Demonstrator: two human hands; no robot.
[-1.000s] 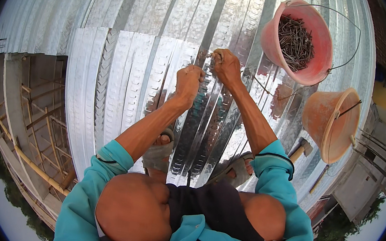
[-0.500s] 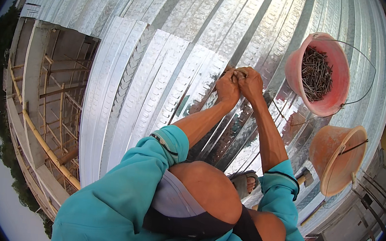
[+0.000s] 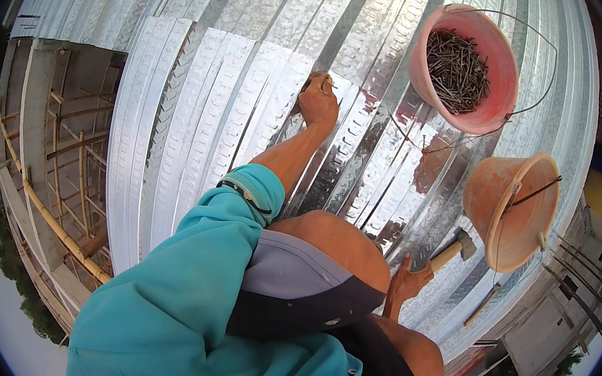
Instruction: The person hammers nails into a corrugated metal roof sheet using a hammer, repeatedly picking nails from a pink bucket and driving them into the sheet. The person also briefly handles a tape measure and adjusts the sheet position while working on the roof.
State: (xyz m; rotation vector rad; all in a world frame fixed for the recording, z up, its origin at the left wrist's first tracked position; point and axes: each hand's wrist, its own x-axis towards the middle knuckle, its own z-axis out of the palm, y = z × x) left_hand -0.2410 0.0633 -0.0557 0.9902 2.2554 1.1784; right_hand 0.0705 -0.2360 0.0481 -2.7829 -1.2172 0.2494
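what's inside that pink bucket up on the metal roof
The pink bucket holds a heap of dark nails, reaching partway up its wall. The bucket's bottom is covered by them.

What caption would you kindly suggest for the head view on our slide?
On corrugated metal sheeting, left hand presses the sheet; right hand reaches the hammer beside two buckets.

Outdoors, daylight: shiny corrugated metal roof sheets (image 3: 200, 104), bamboo scaffold (image 3: 59, 184) & concrete bldg below left.
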